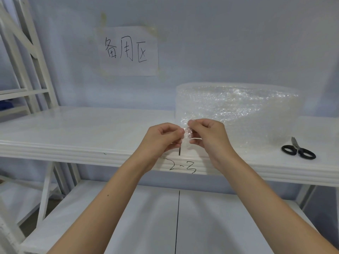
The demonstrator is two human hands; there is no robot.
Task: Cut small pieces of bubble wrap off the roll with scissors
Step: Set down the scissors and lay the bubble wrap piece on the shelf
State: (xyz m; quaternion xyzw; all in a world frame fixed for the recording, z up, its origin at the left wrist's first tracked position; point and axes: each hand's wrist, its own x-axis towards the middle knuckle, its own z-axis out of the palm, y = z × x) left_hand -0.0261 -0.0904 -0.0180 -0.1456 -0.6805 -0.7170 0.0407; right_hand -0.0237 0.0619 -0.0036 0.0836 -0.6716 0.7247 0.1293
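Observation:
A big roll of clear bubble wrap (238, 109) stands on the white shelf (88, 132), right of centre. In front of its lower left side, my left hand (163, 138) and my right hand (207, 134) pinch a small bit of bubble wrap (188, 132) between their fingertips. Whether that bit is joined to the roll I cannot tell. Black-handled scissors (298, 150) lie shut on the shelf to the right of the roll, untouched.
A paper sign (128, 51) with handwriting hangs on the wall behind. The shelf's front edge bears a black mark and "2-3" (182, 166). A lower shelf (146, 217) sits below. A white rack frame (27, 61) rises at the left.

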